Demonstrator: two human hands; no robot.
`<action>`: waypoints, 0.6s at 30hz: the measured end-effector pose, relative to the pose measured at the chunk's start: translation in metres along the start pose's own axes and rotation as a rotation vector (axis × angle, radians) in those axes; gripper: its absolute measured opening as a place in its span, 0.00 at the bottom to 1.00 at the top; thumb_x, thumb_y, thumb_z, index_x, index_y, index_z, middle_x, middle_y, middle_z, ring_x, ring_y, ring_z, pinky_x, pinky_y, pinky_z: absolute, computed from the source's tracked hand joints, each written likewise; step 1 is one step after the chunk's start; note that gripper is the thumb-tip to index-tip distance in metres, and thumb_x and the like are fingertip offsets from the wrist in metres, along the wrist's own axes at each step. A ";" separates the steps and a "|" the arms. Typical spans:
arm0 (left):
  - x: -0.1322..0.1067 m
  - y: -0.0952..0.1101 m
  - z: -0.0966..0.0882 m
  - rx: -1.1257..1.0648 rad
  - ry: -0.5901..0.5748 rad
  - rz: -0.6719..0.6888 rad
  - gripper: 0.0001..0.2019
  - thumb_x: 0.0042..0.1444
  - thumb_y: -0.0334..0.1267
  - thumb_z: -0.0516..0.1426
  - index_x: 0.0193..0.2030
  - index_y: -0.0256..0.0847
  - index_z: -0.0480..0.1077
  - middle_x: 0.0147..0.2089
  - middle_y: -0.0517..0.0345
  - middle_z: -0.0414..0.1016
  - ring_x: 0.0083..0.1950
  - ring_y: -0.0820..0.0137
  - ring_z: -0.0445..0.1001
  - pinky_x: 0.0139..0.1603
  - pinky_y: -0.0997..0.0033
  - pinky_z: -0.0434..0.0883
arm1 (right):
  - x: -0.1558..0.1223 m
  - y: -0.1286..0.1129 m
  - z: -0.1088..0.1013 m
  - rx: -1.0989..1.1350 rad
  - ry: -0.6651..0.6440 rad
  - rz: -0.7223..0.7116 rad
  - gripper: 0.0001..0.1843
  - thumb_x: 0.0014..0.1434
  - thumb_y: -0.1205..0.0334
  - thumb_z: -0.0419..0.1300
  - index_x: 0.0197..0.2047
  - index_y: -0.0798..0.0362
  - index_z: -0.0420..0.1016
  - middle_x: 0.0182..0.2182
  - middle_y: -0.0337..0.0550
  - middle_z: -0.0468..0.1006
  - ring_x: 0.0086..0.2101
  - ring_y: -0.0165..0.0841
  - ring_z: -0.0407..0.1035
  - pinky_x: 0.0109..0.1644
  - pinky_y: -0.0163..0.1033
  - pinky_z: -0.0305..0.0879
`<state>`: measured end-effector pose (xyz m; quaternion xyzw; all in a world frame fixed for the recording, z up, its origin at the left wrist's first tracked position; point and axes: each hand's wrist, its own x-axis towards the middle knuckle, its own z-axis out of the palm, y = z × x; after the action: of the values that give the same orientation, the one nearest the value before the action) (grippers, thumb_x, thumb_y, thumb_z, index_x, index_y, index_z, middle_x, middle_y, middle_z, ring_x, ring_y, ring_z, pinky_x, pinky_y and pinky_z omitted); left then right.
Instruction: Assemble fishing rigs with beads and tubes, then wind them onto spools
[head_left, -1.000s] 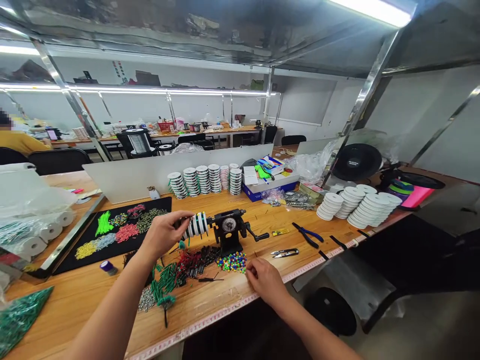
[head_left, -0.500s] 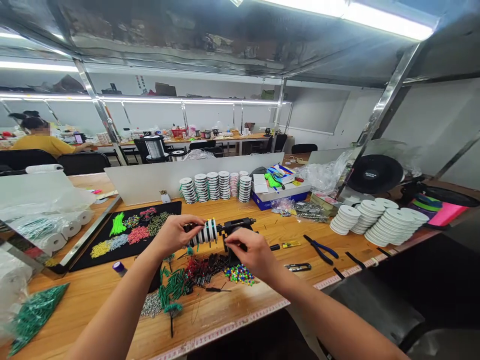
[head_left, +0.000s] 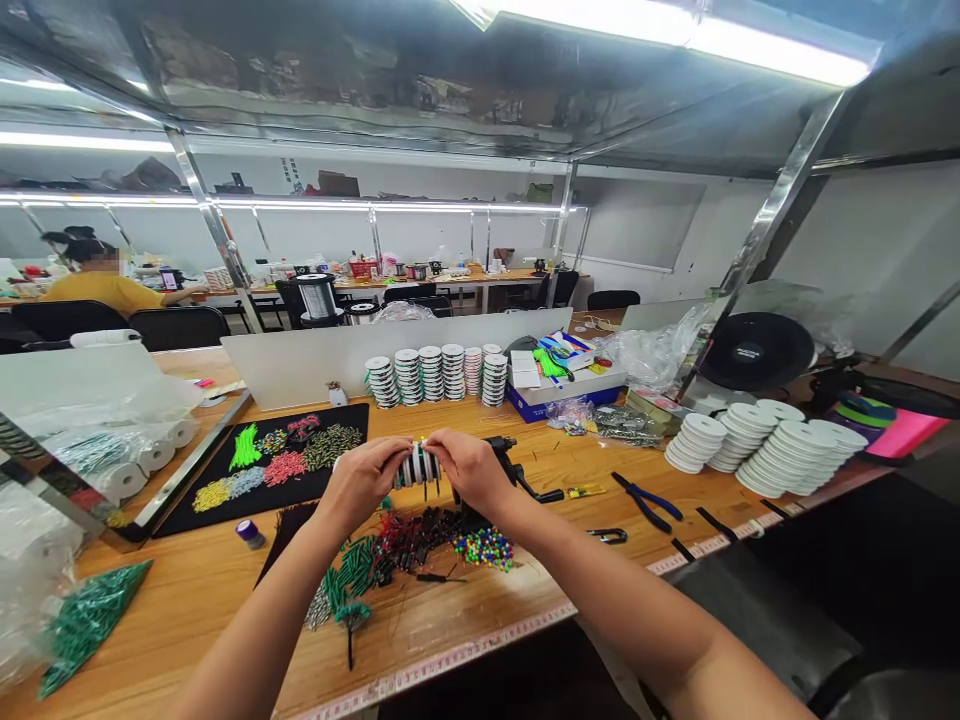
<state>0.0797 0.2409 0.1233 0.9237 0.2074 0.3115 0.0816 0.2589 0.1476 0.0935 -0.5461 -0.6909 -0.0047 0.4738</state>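
A row of narrow white line spools with dark bands (head_left: 417,466) sits on the shaft of a small black hand-cranked winder (head_left: 501,456). My left hand (head_left: 367,482) is at the left end of the row, thumb and forefinger pinched together at the spools' upper edge. From the other side, my right hand (head_left: 474,472) reaches over the winder, its fingertips also pinched against the top of the spools. Whatever lies between the fingertips is too small to make out. Under the hands are dark red and black small parts (head_left: 412,540), green sleeves (head_left: 358,565) and coloured beads (head_left: 484,547).
Stacked wound spools (head_left: 454,372) stand behind, beside a blue box (head_left: 532,402). Blue-handled pliers (head_left: 646,500), a yellow tool (head_left: 585,491) and white spool stacks (head_left: 739,440) are on the right. A black mat (head_left: 247,505) holds sorted parts. A person in yellow (head_left: 101,288) sits far left.
My right hand has moved up and left from beside the winder onto the spools. My left hand stays at the spools. The view has shifted slightly.
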 end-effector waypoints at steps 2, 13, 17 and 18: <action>-0.001 -0.003 0.000 -0.020 -0.001 0.018 0.14 0.64 0.42 0.52 0.42 0.43 0.79 0.45 0.51 0.85 0.44 0.62 0.82 0.48 0.66 0.76 | 0.009 -0.003 -0.008 0.076 -0.041 0.035 0.06 0.67 0.65 0.58 0.42 0.54 0.77 0.37 0.48 0.82 0.38 0.38 0.75 0.45 0.41 0.68; 0.002 -0.009 -0.002 -0.070 0.014 0.041 0.12 0.63 0.42 0.56 0.41 0.44 0.81 0.42 0.56 0.86 0.40 0.65 0.83 0.44 0.72 0.76 | 0.046 0.014 -0.017 0.582 -0.389 0.263 0.08 0.55 0.60 0.68 0.35 0.55 0.79 0.31 0.41 0.81 0.31 0.30 0.73 0.39 0.37 0.70; 0.002 -0.007 -0.003 -0.082 -0.001 0.047 0.12 0.63 0.41 0.55 0.43 0.46 0.81 0.43 0.57 0.86 0.41 0.65 0.83 0.44 0.72 0.76 | 0.052 0.016 -0.019 0.647 -0.462 0.298 0.13 0.55 0.53 0.68 0.32 0.55 0.78 0.27 0.39 0.78 0.28 0.29 0.70 0.34 0.35 0.68; 0.002 -0.006 -0.004 -0.084 -0.004 0.047 0.13 0.63 0.40 0.55 0.44 0.46 0.81 0.43 0.57 0.86 0.41 0.65 0.83 0.44 0.71 0.76 | 0.053 0.016 -0.019 0.653 -0.472 0.301 0.14 0.55 0.51 0.68 0.32 0.55 0.77 0.27 0.39 0.77 0.27 0.29 0.70 0.34 0.35 0.67</action>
<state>0.0764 0.2475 0.1256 0.9248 0.1725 0.3196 0.1133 0.2858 0.1838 0.1307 -0.4483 -0.6582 0.4084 0.4461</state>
